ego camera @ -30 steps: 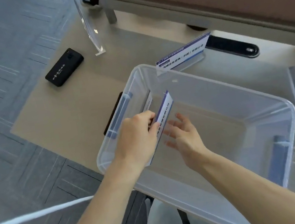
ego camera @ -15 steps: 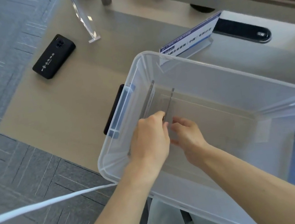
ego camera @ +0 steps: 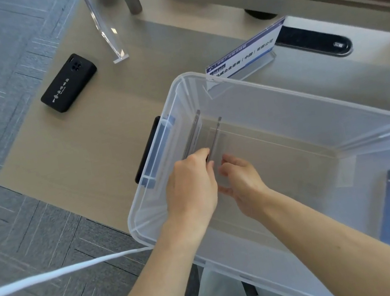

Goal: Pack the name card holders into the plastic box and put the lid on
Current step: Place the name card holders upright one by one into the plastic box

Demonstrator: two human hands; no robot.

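Black phone-like device [ego camera: 68,83] lying near tabletop [ego camera: 79,147] left edge, bare surface around it. Clear plastic box [ego camera: 332,107] open; two name card holders upright by its left wall. Left hand [ego camera: 190,180] and right hand [ego camera: 242,178] pinching inner holder [ego camera: 215,139]; outer holder [ego camera: 192,132] free. Another holder [ego camera: 243,57] behind box.

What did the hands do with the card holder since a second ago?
Both hands, left hand and right hand, lowered the tilted card holder into the box and stood it upright beside the first holder. They still grip it. The phone and the holder behind the box stayed put.
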